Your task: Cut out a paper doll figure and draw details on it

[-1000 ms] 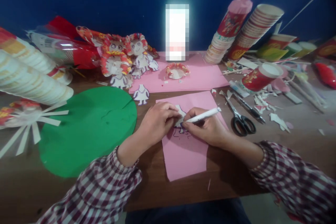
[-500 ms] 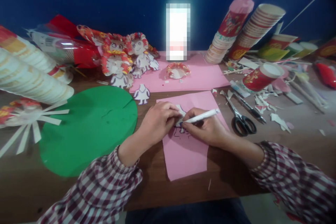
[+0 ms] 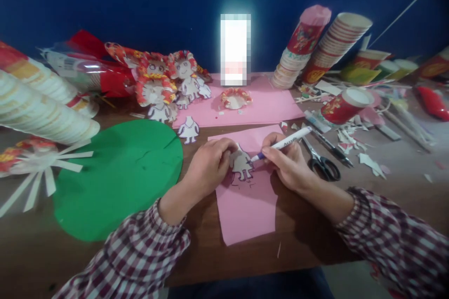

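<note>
A white paper figure cutout point(image 3: 242, 162) with a dark purple outline lies on a narrow pink sheet point(image 3: 247, 215). At its left edge, my left hand point(image 3: 212, 161) rests with curled fingers, pressing on the figure. In my right hand point(image 3: 289, 163) is a white marker point(image 3: 289, 139) with a purple tip, pointing at the figure's right side. Purple strokes mark the pink sheet below the figure. Another outlined cutout point(image 3: 189, 130) lies to the upper left, beside a green oval sheet point(image 3: 119, 177).
Black-handled scissors point(image 3: 324, 167) and a pen point(image 3: 333, 147) lie right of my right hand, among paper scraps. Paper cup stacks point(image 3: 42, 107) lean at left, others point(image 3: 336, 46) at back right. Behind stands a blurred bright rectangle point(image 3: 235, 49) on a larger pink sheet point(image 3: 270, 105).
My right hand has moved right with the marker, uncovering the figure's lower part. My left hand stays at the figure's left edge. The whole view has shifted slightly.
</note>
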Action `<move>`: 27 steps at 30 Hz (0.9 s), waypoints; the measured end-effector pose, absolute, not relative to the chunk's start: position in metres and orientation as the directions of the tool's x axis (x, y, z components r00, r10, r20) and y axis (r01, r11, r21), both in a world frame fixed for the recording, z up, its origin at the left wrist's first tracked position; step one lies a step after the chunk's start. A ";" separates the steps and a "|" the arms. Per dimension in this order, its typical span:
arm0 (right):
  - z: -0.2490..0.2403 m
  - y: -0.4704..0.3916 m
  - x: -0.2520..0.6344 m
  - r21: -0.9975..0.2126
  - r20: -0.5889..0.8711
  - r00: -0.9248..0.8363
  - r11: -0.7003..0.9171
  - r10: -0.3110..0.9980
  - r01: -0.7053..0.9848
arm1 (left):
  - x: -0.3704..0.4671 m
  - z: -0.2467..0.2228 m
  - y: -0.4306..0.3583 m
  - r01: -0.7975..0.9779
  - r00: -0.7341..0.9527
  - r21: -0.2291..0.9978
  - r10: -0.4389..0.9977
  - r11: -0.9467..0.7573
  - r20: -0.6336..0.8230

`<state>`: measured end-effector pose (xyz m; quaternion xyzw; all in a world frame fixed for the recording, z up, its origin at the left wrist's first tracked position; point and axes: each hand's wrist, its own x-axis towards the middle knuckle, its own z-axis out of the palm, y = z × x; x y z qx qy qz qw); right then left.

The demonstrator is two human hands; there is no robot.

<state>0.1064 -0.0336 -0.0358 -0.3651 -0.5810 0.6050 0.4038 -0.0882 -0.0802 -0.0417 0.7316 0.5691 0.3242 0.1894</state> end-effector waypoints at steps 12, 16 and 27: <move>-0.033 -0.033 0.105 -0.993 0.079 -0.264 0.052 0.961 -0.106 | -0.089 -0.030 -0.090 0.740 -0.219 0.637 0.817 -0.218 0.534; -0.029 -0.031 0.106 -0.990 0.134 -0.261 0.138 0.956 -0.001 | -0.079 -0.023 -0.100 0.753 -0.130 0.596 0.824 -0.280 0.552; -0.036 -0.031 0.105 -0.975 0.142 -0.371 0.194 0.918 0.105 | -0.013 -0.008 -0.145 0.697 0.597 0.254 0.739 -0.671 0.313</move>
